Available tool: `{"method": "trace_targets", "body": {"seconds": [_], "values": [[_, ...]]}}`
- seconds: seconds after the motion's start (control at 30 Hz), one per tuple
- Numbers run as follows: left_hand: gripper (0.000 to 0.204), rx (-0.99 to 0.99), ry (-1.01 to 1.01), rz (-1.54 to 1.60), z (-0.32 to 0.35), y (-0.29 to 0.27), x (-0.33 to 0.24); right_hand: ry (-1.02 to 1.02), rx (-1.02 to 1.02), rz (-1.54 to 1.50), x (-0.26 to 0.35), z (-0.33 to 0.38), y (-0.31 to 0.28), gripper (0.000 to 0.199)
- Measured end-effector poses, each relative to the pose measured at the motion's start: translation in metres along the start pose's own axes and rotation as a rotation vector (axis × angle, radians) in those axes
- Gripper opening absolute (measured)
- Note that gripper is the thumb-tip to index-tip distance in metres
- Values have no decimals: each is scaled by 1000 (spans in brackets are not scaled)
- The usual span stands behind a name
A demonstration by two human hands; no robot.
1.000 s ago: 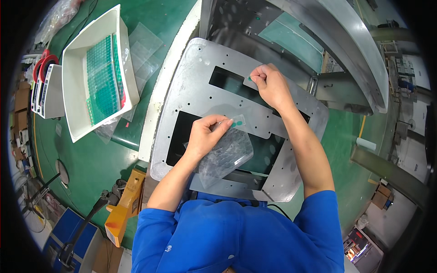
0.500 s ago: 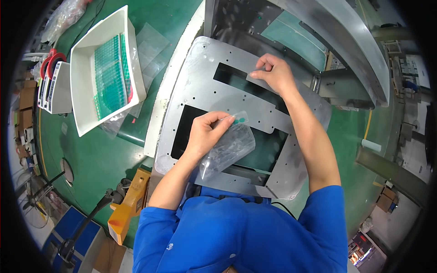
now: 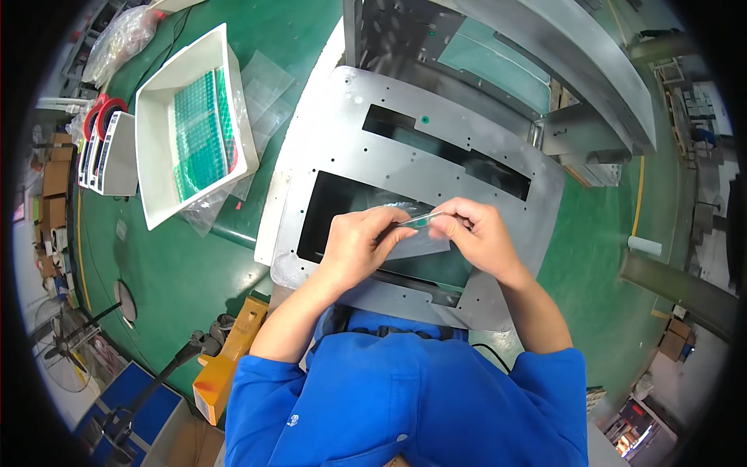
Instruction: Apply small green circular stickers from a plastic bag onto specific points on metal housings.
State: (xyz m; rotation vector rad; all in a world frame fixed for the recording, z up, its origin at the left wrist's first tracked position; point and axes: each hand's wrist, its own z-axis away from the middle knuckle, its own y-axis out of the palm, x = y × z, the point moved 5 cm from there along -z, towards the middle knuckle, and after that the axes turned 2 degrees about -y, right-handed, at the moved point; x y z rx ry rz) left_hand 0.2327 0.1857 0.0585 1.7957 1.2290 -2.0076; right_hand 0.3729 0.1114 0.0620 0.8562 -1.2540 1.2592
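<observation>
left hand (image 3: 359, 240) and right hand (image 3: 473, 232) meet over the grey metal plate (image 3: 436, 148), fingertips of both pinched on a clear plastic bag (image 3: 416, 233) (small green piece at its top edge). white tray (image 3: 156, 117) of green parts sits far left.

Small part (image 3: 420, 221) between fingertips too small to identify.

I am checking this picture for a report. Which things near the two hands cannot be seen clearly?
- Head view: the small green piece pinched between left hand and right hand is too small to identify.
- The clear bag is partly covered by both hands.
- The near edge of the metal plate is hidden by the blue sleeves.
</observation>
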Motion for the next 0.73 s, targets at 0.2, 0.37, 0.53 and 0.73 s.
{"method": "trace_targets", "body": {"seconds": [0.2,0.37,0.53,0.73], "values": [[12,98,-31,185,2,7,-9,19,-8,-153,-7,20,-1,14],[7,107,16,147,6,21,-6,36,-74,-212,-23,31,-2,13],[6,98,68,72,5,23,-8,-22,-103,-17,-17,32,-6,10],[5,121,43,7,0,25,-2,-234,-198,187,-19,27,-6,9]]}}
